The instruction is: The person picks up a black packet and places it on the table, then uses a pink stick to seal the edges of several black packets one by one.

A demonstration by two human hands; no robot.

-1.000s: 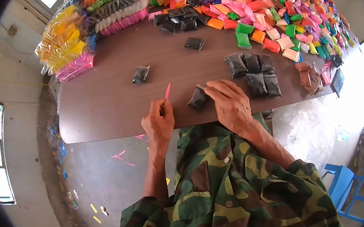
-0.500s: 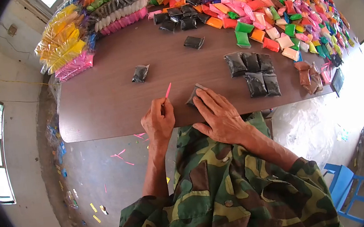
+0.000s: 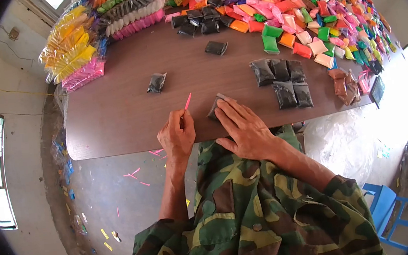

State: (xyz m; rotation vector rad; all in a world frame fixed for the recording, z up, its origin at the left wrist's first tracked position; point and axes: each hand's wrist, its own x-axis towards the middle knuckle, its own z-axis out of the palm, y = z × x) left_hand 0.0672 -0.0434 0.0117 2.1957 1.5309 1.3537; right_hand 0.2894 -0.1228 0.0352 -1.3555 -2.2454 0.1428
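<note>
My left hand (image 3: 177,133) is closed near the table's front edge, and a thin pink strip (image 3: 188,100) sticks up from its fingers. To the right, my right hand (image 3: 244,128) lies flat with fingers extended over a black packet (image 3: 215,107), which it partly covers. A single black packet (image 3: 157,83) rests up and left of the hands, and another (image 3: 216,48) is farther back. Right of my right hand several black packets (image 3: 286,94) sit in two rows.
Colourful packets (image 3: 301,10) are heaped across the back right of the table (image 3: 107,113). Bagged packets (image 3: 71,47) stand back left. Brown packets (image 3: 345,86) lie near the right edge. A blue stool (image 3: 382,208) and pink scraps (image 3: 131,175) are below.
</note>
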